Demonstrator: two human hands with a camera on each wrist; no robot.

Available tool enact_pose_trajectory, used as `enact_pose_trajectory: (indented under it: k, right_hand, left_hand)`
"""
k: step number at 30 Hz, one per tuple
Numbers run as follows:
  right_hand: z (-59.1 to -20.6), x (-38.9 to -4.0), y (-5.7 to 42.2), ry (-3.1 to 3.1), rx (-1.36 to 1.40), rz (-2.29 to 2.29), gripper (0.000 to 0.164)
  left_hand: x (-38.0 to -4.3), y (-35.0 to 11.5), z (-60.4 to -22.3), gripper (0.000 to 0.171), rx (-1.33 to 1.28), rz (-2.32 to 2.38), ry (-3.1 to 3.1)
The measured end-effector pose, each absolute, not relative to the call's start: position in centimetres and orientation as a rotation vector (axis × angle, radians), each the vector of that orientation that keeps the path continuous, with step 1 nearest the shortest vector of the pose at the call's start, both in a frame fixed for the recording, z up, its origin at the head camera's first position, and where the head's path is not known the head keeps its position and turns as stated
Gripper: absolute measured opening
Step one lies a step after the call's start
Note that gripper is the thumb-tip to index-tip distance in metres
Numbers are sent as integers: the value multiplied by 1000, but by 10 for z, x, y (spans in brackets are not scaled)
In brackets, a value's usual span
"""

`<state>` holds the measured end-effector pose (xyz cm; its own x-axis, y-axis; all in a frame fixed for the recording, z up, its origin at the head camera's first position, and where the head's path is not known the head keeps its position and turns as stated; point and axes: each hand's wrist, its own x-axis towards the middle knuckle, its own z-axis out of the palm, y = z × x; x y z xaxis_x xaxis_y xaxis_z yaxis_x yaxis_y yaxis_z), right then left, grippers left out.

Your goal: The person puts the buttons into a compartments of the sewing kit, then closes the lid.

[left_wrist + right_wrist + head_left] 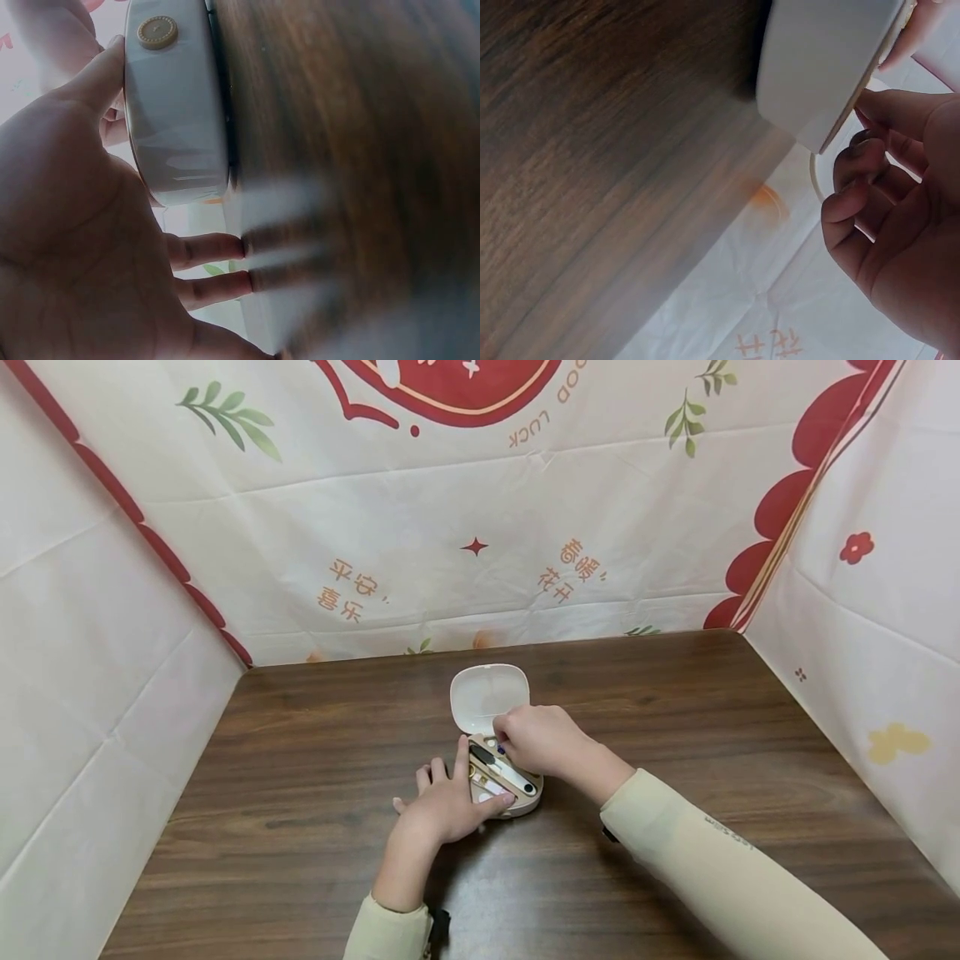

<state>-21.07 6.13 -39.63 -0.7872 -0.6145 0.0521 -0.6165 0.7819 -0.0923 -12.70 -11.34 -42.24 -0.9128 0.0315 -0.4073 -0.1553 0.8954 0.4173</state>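
An open sewing kit case (528, 807) lies on the table, its white lid (487, 689) tipped back on the far side. Inside are a long white tool with a dark end (513, 774) and a gold-and-white piece (483, 781). My left hand (442, 810) rests on the case's left side, index finger and thumb spread straight along its edges; the other fingers touch the table. Over the far right compartment, my right hand (543, 739) has curled fingers reaching in, beside small dark blue items (501, 748). Its fingertips are hidden, so I cannot tell what they pinch.
The brown wooden table (322, 735) extends around the case on all sides. Printed white cloth (450, 543) stands as a wall along the back, with more white cloth at the left and right. A round gold button (157, 31) sits on the case's front wall.
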Motion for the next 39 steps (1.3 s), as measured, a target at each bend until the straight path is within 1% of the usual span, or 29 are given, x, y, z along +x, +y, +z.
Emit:
enact_pose_trajectory:
  k: [11,19,30,39]
  right_hand:
    - [-395,-209,62,-2970,1014,127,12]
    - [-390,-201,64,-2880,1089,162,11]
    - [-392,-200,70,-2887,1071,181,19]
    - [-372,-200,85,-2958,902,369,18]
  left_hand:
    - [-125,-112,-418,118,-101,624,2654]
    - [-125,-113,-415,116,-86,621,2647]
    - [-122,-111,-415,118,-88,628,2653]
    - [-125,-112,-418,118,-87,623,2652]
